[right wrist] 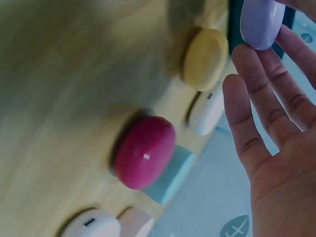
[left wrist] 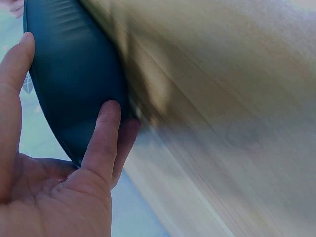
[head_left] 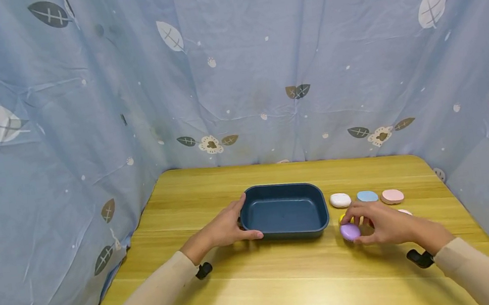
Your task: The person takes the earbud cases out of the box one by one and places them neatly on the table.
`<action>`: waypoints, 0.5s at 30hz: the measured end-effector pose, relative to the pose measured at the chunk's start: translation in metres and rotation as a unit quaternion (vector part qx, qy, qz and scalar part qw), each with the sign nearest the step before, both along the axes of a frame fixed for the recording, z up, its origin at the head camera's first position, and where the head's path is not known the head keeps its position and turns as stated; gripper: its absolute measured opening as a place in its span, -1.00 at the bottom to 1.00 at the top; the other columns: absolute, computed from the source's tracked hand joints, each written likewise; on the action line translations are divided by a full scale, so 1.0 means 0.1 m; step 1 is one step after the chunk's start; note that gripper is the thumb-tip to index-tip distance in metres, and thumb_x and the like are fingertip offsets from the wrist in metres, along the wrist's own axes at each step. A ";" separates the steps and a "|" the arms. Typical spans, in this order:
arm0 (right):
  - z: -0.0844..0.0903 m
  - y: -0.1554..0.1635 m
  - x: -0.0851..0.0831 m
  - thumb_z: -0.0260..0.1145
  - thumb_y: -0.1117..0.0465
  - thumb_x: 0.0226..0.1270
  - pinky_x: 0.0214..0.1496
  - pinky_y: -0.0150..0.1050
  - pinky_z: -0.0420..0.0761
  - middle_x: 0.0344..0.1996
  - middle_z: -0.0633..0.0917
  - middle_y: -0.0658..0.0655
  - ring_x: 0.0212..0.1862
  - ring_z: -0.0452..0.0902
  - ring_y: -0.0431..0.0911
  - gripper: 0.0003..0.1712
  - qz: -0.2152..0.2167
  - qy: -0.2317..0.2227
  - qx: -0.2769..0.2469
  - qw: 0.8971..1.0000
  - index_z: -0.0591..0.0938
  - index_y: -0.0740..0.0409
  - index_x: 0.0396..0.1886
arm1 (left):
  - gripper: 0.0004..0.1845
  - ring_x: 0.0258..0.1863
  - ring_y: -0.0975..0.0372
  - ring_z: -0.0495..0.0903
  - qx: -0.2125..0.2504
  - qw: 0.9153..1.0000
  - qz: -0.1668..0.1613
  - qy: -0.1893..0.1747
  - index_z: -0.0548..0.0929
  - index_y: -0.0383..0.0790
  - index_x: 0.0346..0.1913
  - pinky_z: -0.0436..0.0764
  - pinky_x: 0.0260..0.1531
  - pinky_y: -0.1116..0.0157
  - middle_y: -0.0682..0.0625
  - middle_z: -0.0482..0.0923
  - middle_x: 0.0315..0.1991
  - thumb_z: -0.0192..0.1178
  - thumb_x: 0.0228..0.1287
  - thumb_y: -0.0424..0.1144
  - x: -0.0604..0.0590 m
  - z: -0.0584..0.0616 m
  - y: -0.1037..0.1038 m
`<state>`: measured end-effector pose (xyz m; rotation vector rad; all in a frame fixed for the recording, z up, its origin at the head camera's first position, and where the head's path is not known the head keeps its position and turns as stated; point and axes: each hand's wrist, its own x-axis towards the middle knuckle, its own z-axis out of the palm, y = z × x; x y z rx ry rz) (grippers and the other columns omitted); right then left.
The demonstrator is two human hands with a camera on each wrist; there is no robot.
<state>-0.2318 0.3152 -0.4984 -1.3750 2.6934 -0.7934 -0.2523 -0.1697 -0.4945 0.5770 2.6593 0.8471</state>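
I can read no text, label, brand, number or sign from any of my three views. The pale blue curtain [head_left: 233, 62] carries only printed leaves and flowers, no lettering. The dark blue rectangular plastic tray [head_left: 284, 212] shows a plain surface. On the white oval pebble-shaped pieces [right wrist: 91, 224] in the right wrist view I see a small dark mark, but it is too blurred for me to read as anything.

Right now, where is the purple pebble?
In the head view the purple pebble sits right of the blue tray, pinched in the right hand's fingertips, just in front of the yellow pebble.
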 end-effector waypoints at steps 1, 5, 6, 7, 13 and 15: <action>-0.03 0.01 0.01 0.83 0.22 0.29 -0.18 -0.28 0.75 0.07 0.80 -0.13 -0.12 0.68 -0.23 -0.49 0.002 0.004 -0.004 1.000 0.82 -0.19 0.16 | 0.47 0.89 -0.20 0.22 0.001 1.000 0.000 0.000 -0.15 -0.12 0.97 0.38 0.81 -0.27 -0.25 0.05 0.94 0.60 0.39 0.42 0.00 0.00 0.00; -0.12 0.02 0.05 0.83 0.20 0.28 -0.14 -0.28 0.73 0.04 0.79 -0.18 -0.09 0.66 -0.31 -0.50 -0.003 0.000 -0.004 1.000 0.82 -0.19 0.14 | 0.47 0.88 -0.21 0.23 0.004 1.000 0.000 0.000 -0.14 -0.12 0.97 0.39 0.80 -0.27 -0.25 0.06 0.94 0.60 0.39 0.41 0.01 0.00 0.01; -0.13 0.02 0.06 0.83 0.19 0.28 -0.12 -0.28 0.74 0.04 0.78 -0.19 -0.09 0.66 -0.33 -0.51 -0.006 -0.003 -0.002 1.000 0.82 -0.19 0.13 | 0.47 0.88 -0.21 0.23 0.005 1.000 -0.001 0.000 -0.14 -0.12 0.97 0.39 0.80 -0.27 -0.25 0.05 0.94 0.60 0.39 0.41 0.01 0.00 0.01; -0.14 0.02 0.07 0.83 0.18 0.29 -0.10 -0.28 0.74 0.04 0.78 -0.20 -0.08 0.65 -0.35 -0.52 -0.008 -0.006 0.001 1.000 0.82 -0.19 0.13 | 0.46 0.88 -0.21 0.23 0.006 1.000 -0.001 -0.001 -0.14 -0.12 0.97 0.39 0.80 -0.26 -0.25 0.05 0.94 0.60 0.39 0.40 0.02 0.00 0.01; -0.18 0.04 0.08 0.81 0.18 0.31 -0.05 -0.28 0.75 0.05 0.78 -0.20 -0.04 0.62 -0.39 -0.52 0.000 -0.009 0.015 1.000 0.84 -0.18 0.16 | 0.46 0.89 -0.21 0.23 0.004 1.000 0.000 -0.002 -0.15 -0.12 0.97 0.40 0.80 -0.26 -0.25 0.04 0.94 0.60 0.40 0.40 0.02 0.01 0.00; -0.17 0.05 0.09 0.81 0.18 0.31 -0.05 -0.28 0.75 0.03 0.76 -0.20 -0.05 0.62 -0.38 -0.52 0.003 -0.010 0.016 1.000 0.84 -0.18 0.17 | 0.46 0.89 -0.21 0.23 0.003 1.000 0.000 0.000 -0.15 -0.11 0.97 0.40 0.80 -0.26 -0.25 0.04 0.95 0.59 0.40 0.41 0.02 0.01 0.00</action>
